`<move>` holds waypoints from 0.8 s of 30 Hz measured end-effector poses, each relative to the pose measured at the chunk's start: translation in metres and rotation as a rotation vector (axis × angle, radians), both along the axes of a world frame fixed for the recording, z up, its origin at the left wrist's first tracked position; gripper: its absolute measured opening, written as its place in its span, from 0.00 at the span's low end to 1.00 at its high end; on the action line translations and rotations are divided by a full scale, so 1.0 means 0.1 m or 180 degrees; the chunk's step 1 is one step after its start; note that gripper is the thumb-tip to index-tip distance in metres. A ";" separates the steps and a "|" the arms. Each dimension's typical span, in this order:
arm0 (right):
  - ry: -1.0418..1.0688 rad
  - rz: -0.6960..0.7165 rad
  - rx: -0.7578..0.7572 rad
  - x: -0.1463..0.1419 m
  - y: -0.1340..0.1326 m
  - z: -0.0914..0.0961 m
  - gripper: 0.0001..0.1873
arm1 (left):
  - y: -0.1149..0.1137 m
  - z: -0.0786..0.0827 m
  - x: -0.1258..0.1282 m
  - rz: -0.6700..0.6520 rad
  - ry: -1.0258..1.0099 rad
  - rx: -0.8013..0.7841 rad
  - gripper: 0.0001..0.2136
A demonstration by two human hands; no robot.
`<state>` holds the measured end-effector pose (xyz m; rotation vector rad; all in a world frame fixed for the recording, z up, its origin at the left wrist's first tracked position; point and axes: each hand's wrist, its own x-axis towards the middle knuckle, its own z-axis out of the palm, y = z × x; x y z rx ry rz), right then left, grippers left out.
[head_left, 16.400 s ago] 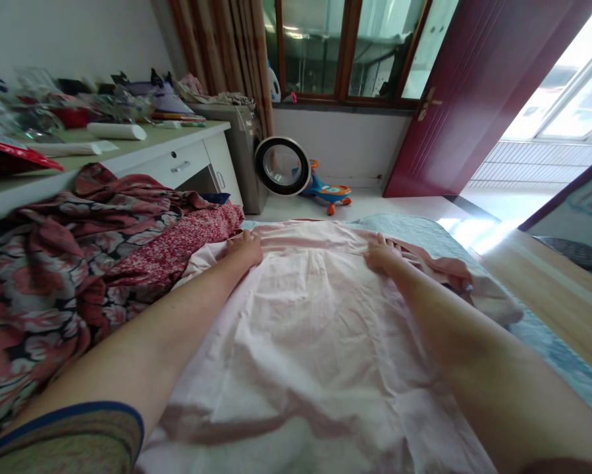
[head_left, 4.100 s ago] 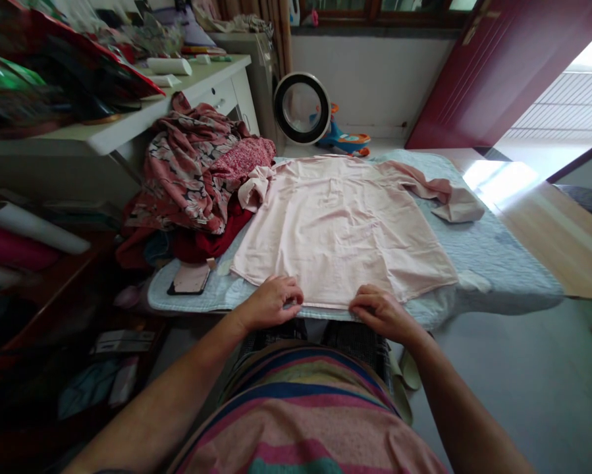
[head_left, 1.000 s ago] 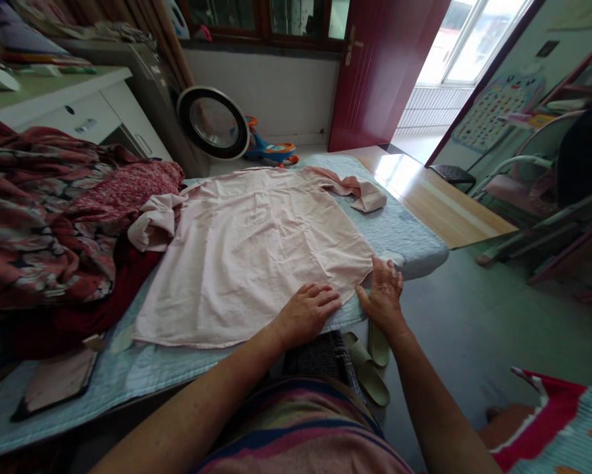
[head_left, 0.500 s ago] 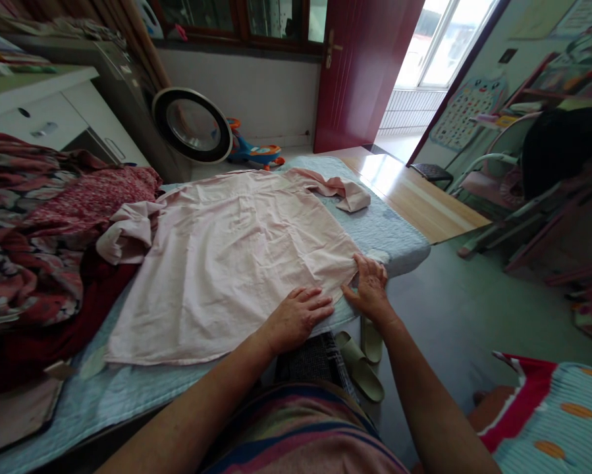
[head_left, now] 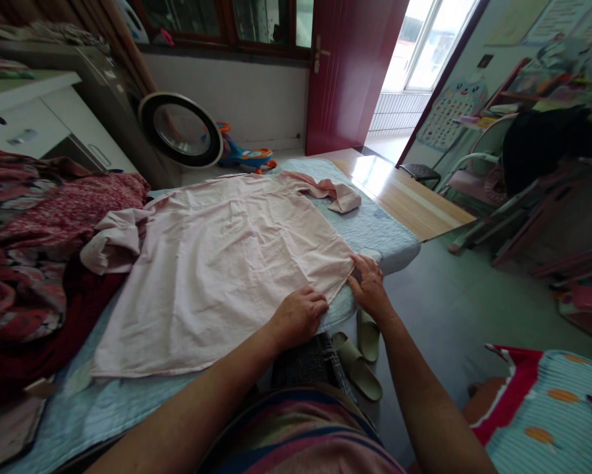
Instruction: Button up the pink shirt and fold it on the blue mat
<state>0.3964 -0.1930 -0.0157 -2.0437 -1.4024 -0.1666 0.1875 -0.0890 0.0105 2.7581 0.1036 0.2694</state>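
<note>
left hand [head_left: 303, 316] curled at pink shirt [head_left: 231, 257] edge | right hand [head_left: 371, 286] half-open at shirt's corner | grips unclear | best: even tension

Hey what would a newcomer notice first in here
Probably the pale pink shirt, spread on the light blue quilted cover, with the left hand and right hand by its near right corner. After that, perhaps the dark red door at the back and the round washer door open at back left.
</note>
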 end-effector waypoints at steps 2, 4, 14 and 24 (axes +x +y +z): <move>0.0000 0.0131 0.0024 -0.02 -0.04 0.02 0.27 | -0.02 0.02 0.11 0.0446 0.0072 -0.0089 0.07; -0.0102 0.0317 -0.0100 -0.07 -0.06 0.03 0.26 | -0.05 0.00 0.22 0.0919 0.0095 -0.0149 0.12; -0.0274 0.0492 -0.0256 -0.10 0.00 0.05 0.10 | -0.09 -0.13 0.34 0.1493 -0.0295 -0.0575 0.05; -0.0335 0.0833 -0.0482 -0.07 -0.01 0.06 0.07 | -0.11 -0.11 0.34 0.1453 -0.0335 -0.0674 0.07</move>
